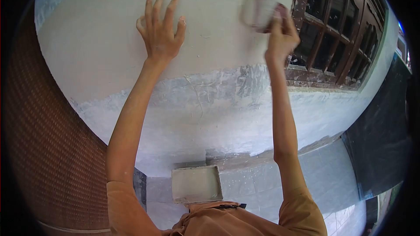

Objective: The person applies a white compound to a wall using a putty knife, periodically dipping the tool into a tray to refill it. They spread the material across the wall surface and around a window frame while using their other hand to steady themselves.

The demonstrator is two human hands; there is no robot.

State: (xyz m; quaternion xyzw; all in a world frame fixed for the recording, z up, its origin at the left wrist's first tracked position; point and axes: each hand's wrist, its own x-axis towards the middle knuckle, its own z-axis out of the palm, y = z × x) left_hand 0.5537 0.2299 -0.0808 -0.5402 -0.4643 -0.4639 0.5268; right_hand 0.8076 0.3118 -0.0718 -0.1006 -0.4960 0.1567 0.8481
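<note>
Both my arms reach up to a plastered wall. My left hand rests against its upper part with fingers spread, holding nothing. In my right hand is a round, pale, flat-faced tool with a dark reddish edge, blurred by motion, at the wall just left of the window. Part of its grip is hidden by my fingers. The upper wall is smooth and greenish beige; lower down it is whitish and patchy, with thin raised streaks.
A brown wooden window with dark panes is at the upper right. Woven brown matting stands on the left. Below, a rectangular tray lies near my body over grey floor tiles. A dark panel stands at the right.
</note>
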